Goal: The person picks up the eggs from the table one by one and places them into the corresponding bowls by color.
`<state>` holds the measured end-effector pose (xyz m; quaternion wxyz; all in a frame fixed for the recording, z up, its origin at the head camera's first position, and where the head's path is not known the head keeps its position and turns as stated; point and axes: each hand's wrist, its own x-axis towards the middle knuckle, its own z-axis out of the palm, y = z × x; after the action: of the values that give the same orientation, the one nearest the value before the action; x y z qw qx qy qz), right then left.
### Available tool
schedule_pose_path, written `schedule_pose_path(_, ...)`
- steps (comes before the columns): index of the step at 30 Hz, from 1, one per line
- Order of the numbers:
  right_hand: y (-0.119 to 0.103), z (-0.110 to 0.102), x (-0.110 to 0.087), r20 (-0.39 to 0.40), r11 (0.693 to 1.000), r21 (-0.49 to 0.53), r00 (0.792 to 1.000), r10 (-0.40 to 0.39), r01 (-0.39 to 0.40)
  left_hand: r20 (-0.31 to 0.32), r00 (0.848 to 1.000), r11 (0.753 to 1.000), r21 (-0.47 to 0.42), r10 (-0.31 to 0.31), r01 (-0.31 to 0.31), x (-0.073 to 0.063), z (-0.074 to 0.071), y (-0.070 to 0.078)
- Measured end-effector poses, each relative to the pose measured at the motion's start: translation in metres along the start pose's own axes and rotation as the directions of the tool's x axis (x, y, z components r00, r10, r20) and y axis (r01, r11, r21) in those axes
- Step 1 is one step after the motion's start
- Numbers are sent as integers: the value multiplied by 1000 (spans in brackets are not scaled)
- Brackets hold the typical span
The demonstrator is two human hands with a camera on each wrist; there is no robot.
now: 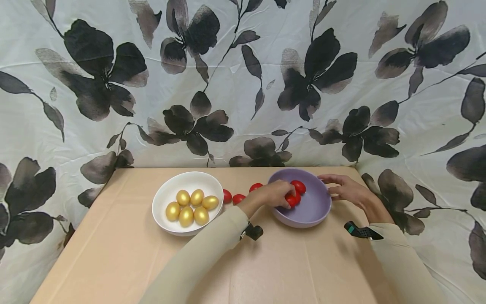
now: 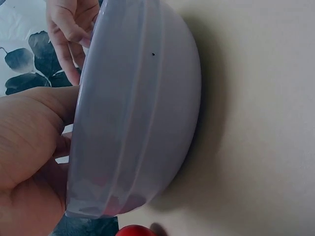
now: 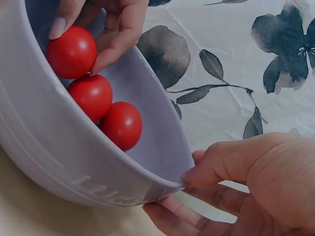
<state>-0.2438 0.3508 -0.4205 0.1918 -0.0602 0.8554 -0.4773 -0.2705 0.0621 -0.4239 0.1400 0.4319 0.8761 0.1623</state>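
Observation:
In the head view, my left hand reaches over the near-left rim of a purple bowl. The right wrist view shows its thumb and fingers pinching a shiny red egg inside the bowl. Two more red eggs, a middle one and a lower one, lie against the bowl's wall beside it. My right hand holds the bowl's right rim, thumb on top and fingers below the edge. In the left wrist view, the bowl's outer side hides the eggs within.
A white bowl with several golden eggs stands on the left of the table. Between the bowls lie red eggs, one by the white rim, another under my forearm, a third farther back. Floral cloth hangs behind.

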Motion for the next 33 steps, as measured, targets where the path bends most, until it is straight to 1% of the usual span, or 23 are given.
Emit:
schedule_pose_path(6, 1, 0, 1, -2, 1000, 8, 1000, 3, -3, -2, 1000, 999, 35, 11, -11, 2, 2, 2)
schedule_pose_path(11, 1, -1, 1, -2, 1000, 11, 1000, 1, -1, 11, 1000, 999, 34, -16, 16, 0, 4, 5)
schedule_pose_path(15, 2, -1, 1, 1, 1000, 10, 1000, -1, 1, 38, 998, 999, -6, -52, 52, -2, 5, 7)
schedule_pose_path(18, 3, -1, 1, 2, 1000, 8, 1000, -4, 4, 46, 997, 996, -61, -69, 72, -4, 5, 6)
schedule_pose_path(22, 1, 0, 0, 4, 1000, 10, 1000, -6, 6, 26, 998, 994, -91, -61, 63, -5, 5, 2)
schedule_pose_path(24, 0, 1, -1, 4, 1000, 8, 1000, -5, 5, 10, 999, 995, -85, -46, 46, -5, 4, -1)
schedule_pose_path(27, -1, 1, -2, 5, 1000, 6, 1000, -2, 2, -18, 1000, 997, -77, -21, 19, -8, -1, -5)
schedule_pose_path(29, -2, 1, -2, 3, 1000, 6, 1000, 1, -1, -37, 999, 996, -88, -8, 5, -12, -6, -8)
schedule_pose_path(33, -1, 1, -1, 5, 1000, 12, 1000, -2, 2, -81, 996, 981, -192, -25, 9, -21, -15, -13)
